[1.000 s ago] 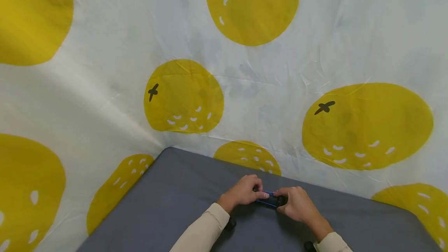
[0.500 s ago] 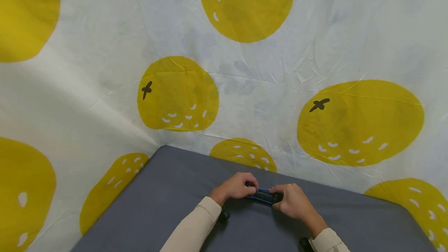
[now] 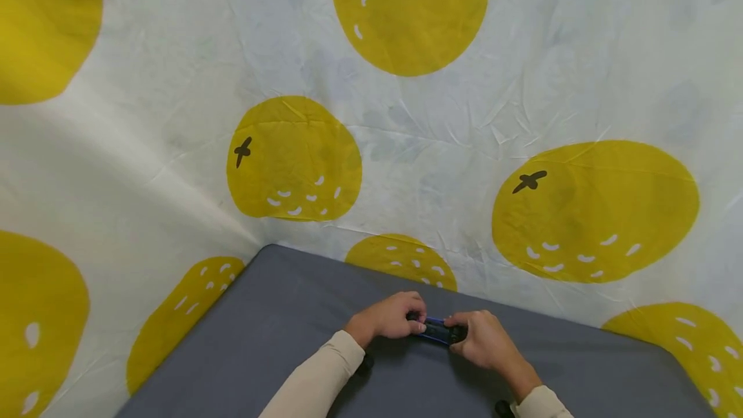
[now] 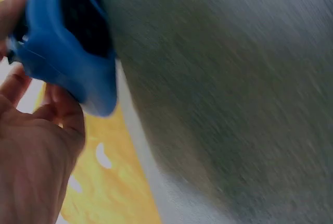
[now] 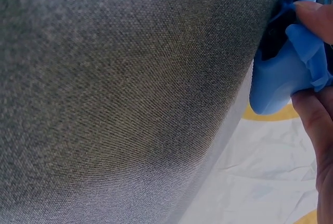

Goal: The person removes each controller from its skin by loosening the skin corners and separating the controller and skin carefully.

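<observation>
Between both hands is a black handheld device with blue edges. Close up in the left wrist view, its blue, soft-looking cover has a rounded end and dark openings. My left hand grips the left end, with the thumb reaching inward over the near side. At the right end, my right hand pinches the device between thumb and fingers. A blue flap of the cover stands out beside the right thumb. Much of both ends is hidden by the hands.
Under the hands lies a dark grey padded surface, its back edge against a white cloth printed with yellow fruit shapes. The cloth also hangs along the left side. Small black wrist-worn pieces show under the sleeves.
The left thumb drew back from the device's middle, then reached inward again. Both hands keep hold and sit slightly further left in view; the head view has also shifted a little.
</observation>
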Demonstrator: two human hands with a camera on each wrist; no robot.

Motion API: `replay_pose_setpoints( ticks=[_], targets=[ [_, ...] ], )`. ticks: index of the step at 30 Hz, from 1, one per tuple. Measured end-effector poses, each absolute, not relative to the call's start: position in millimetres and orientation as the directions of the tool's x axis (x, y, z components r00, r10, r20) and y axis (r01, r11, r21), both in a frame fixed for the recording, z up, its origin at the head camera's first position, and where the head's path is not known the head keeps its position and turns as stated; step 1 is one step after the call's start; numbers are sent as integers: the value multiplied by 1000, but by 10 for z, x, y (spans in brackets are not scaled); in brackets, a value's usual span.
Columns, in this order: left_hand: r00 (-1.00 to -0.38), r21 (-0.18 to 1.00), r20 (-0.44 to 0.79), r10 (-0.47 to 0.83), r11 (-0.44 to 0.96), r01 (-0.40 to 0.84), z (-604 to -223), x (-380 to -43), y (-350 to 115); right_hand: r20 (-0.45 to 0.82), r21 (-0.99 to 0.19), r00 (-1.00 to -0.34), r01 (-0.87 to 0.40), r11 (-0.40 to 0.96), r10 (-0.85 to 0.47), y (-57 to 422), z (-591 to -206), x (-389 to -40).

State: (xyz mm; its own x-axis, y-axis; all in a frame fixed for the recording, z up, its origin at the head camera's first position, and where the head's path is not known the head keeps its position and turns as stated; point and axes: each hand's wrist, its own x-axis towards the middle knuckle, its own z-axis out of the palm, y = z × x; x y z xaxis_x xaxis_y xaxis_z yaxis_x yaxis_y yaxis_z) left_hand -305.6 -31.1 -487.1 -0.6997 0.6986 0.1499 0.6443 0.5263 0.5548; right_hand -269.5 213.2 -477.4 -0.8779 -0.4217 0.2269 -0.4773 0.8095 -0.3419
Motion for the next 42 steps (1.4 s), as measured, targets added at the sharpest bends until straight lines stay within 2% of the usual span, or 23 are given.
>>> replay_pose_setpoints(
  ticks=[10,16,23,26,36,42],
  targets=[
    [-727,468,45,685,629,621,-4817,-3043,-218,222,-339,-879,-476,812,-423,2107,-4772,-2659],
    [-710,447,35,704,624,641,-4769,-3042,-221,212,-333,-877,-480,812,-431,2105,-4760,-2644],
    [-721,429,-31,692,661,616,-4717,-3036,-257,178,-350,-884,-467,812,-432,2078,-4731,-2632],
    [-712,433,-13,702,645,629,-4724,-3047,-274,163,-354,-887,-462,813,-433,2058,-4713,-2631],
    [-753,638,54,656,558,531,-4823,-3075,-413,147,-350,-896,-444,825,-420,2072,-4726,-2616],
    [-751,663,91,654,523,536,-4889,-3119,-525,146,-369,-897,-441,818,-417,2068,-4707,-2651]
  ],
)
